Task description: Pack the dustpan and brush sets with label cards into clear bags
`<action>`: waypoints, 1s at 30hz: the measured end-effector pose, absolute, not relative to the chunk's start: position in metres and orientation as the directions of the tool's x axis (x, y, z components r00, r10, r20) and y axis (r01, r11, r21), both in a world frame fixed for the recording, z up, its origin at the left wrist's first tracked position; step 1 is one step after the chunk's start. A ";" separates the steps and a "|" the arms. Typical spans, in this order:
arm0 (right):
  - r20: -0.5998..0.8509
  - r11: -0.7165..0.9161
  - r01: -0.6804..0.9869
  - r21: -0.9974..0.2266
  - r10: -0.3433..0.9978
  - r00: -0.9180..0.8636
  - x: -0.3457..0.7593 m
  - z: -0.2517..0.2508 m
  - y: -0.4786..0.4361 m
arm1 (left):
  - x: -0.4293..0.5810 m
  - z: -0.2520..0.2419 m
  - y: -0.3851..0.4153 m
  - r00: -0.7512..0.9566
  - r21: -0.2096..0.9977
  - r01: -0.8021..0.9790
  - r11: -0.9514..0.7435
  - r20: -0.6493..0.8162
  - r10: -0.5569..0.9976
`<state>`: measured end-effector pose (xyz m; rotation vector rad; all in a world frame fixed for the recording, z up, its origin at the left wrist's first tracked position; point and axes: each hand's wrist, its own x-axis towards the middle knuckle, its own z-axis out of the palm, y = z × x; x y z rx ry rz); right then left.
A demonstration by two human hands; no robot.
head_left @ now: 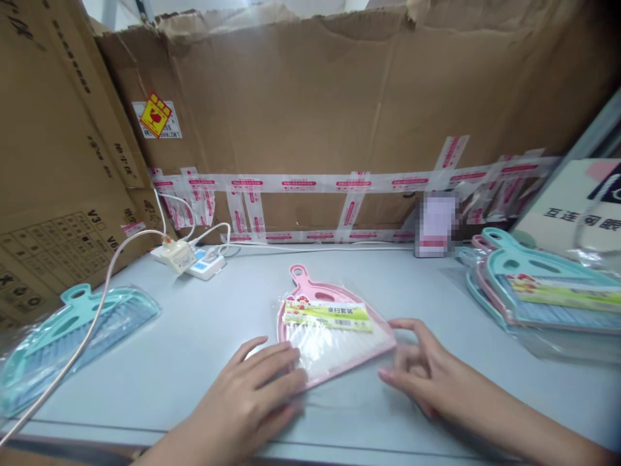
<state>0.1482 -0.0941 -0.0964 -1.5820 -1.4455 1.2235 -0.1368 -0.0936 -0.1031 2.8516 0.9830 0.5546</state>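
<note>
The left hand (250,391) rests its fingers, slightly fanned, over the lower left edge of a pink dustpan-and-brush set (320,353); whether that grip pinches anything cannot be told, since its underside is hidden and its lower fingers are blurred. The right hand (429,372) has its grip parted, forefinger at the set's right corner and thumb well below it, the other fingers curled and partly hidden. The pink set lies in clear plastic at the middle of the pale grey-blue surface (218,310), handle pointing away from the person, a printed label (334,312) across it.

To the left lies a bagged teal dustpan-and-brush set (80,330), crossed by a white cable (100,307). Behind it, a charger (178,257) sits at a power strip (211,264). To the right, a stack of bagged sets (557,278) is cut off by the picture's edge. A pixelated, phone-shaped object (435,226) leans near the back. A large taped cardboard box (291,116) closes off the rear, another carton (43,149) the left.
</note>
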 end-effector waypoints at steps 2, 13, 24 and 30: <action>0.073 0.078 0.528 -0.845 0.997 -0.030 0.157 -0.099 -0.099 | -0.135 -0.107 -0.092 0.731 0.116 0.585 -0.803 0.353 0.584; 0.387 0.651 0.543 -0.531 0.756 -0.528 0.165 -0.104 -0.080 | -0.132 -0.103 -0.105 0.611 0.228 0.663 -0.713 0.386 0.691; 0.378 0.491 0.683 -0.540 0.867 -0.324 0.136 -0.111 -0.070 | -0.105 -0.119 -0.104 0.377 0.068 0.868 -0.491 0.553 0.743; 0.480 0.502 0.791 -0.350 0.821 -0.308 0.131 -0.123 -0.077 | -0.097 -0.122 -0.098 0.275 0.114 0.906 -0.407 0.573 0.772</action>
